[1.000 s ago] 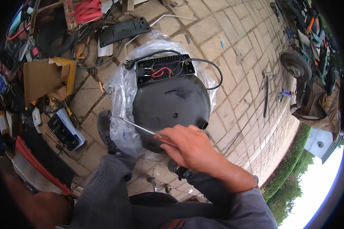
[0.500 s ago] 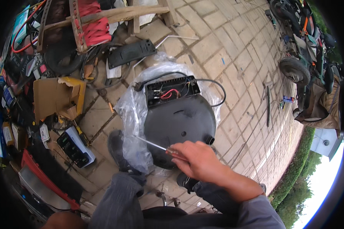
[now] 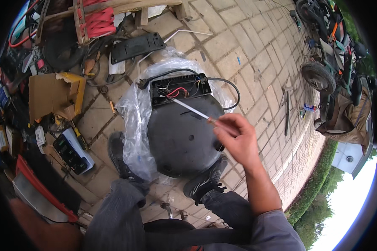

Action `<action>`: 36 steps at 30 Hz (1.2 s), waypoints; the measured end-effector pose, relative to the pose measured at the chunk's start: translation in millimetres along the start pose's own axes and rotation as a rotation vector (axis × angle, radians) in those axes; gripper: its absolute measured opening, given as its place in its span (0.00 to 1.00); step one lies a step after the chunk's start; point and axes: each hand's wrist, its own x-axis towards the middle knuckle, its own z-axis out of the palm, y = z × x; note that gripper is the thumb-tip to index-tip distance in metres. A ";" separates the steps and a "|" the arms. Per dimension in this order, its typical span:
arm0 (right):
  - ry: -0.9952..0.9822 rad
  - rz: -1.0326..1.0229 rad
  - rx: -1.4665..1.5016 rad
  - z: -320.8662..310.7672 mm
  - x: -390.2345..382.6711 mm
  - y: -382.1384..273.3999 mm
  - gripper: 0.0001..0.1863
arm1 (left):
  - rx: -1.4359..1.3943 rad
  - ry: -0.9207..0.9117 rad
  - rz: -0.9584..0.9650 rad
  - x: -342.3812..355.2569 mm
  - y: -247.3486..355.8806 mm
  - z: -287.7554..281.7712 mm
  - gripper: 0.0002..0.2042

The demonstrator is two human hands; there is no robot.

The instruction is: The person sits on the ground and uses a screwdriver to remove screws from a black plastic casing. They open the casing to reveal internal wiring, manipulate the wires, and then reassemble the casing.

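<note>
My right hand (image 3: 232,136) is closed on a long screwdriver (image 3: 190,108) with a reddish handle. Its tip is at or just above the open black electrical box (image 3: 197,86), which has red wires and a dark cable looping out to the right. The box sits at the far end of a rounded black plastic body (image 3: 184,146), lying on crumpled clear plastic sheeting (image 3: 134,146) between my feet. My left hand (image 3: 46,228) is a blurred shape at the lower left edge, its fingers indistinct.
Brick paving (image 3: 255,75) surrounds the work. At left lie a torn cardboard box (image 3: 50,96), a black device (image 3: 69,152), a red-rimmed item (image 3: 46,194) and clutter. A black cover (image 3: 138,46) lies beyond. A scooter (image 3: 322,77) and a bar (image 3: 287,113) are at right.
My right hand has risen away from me and turned, swinging the screwdriver's tip from the left side of the black body up to the open box.
</note>
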 end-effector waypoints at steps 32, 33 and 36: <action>0.314 -0.028 0.028 -24.9 41.5 30.9 0.10 | -0.268 0.055 -0.572 -25.1 -57.7 -12.9 0.17; 0.308 -0.044 0.025 -22.6 43.5 26.0 0.10 | -0.272 0.051 -0.571 -24.9 -58.3 -13.8 0.17; 0.270 -0.076 0.049 -10.7 53.9 8.0 0.10 | -0.272 0.035 -0.564 -21.9 -64.0 -19.4 0.17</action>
